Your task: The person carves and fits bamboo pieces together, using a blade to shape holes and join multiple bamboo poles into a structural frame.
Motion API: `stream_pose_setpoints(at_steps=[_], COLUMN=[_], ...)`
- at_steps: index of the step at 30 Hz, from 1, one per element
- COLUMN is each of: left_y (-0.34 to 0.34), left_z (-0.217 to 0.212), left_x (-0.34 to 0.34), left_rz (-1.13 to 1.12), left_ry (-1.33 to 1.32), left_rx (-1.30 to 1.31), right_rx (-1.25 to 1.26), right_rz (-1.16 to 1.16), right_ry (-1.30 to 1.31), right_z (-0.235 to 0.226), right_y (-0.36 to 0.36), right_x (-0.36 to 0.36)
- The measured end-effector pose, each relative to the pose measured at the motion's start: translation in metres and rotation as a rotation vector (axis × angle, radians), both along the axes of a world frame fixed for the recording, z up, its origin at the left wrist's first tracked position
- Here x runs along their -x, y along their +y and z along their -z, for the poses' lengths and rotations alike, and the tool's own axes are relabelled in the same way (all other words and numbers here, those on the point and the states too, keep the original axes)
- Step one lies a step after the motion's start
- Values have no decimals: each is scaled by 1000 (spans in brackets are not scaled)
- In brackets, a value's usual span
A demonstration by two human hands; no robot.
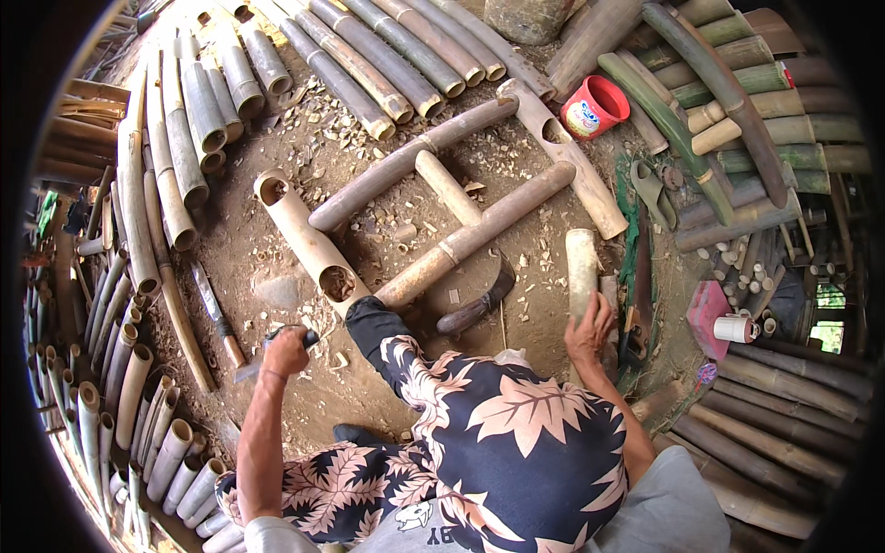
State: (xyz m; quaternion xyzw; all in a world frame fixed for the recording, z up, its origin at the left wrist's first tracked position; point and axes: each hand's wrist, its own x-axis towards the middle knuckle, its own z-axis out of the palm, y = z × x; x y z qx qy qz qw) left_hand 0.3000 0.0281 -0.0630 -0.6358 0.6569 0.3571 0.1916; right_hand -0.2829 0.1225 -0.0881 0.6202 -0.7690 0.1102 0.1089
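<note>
My left hand [288,350] is closed around the dark handle of a flat-bladed hand tool [247,371]; its grey metal blade points down and left, and its exact kind is unclear. On the right, my right hand [593,330] grips a short pale bamboo piece [582,263] lying lengthwise on the ground. Between the hands rests a curved-bladed knife [470,313] with a wooden handle. Beyond it lies a bamboo frame: a left post [306,235] and a right post [573,166] with cut holes, two long rails [479,240] and a short crosspiece [447,187].
A long knife [214,309] lies left of my left hand. Bamboo poles [189,138] line the left and far sides. A red bucket [595,106], a green sandal [653,195] and a pink object [708,318] are on the right. Chips litter the dirt floor. My floral-clothed legs [525,433] fill the foreground.
</note>
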Motion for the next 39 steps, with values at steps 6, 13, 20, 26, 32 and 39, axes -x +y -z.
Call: stream_pose_setpoints(at_steps=[6,13,20,26,32,39], left_y=[70,65,-6,-46,-69,-96], left_z=[65,25,13,-42,-19,11], left_x=[18,3,25,-9,-29,-1], left_rz=[214,6,50,-161,-148,-116], left_ry=[-330,-166,-25,143,115,29], left_rx=[-70,-2,161,433,479,621], right_rx=[-627,-472,-383,-233,225,162], right_rz=[280,576,525,190,460,979], right_ry=[-608,-1217,-915,-928,-646,-876], right_z=[70,67,89,-16,-33,26], right_y=[-49,-74,-72,-57,-21,29], right_x=[-85,-158,-134,-90,93,228])
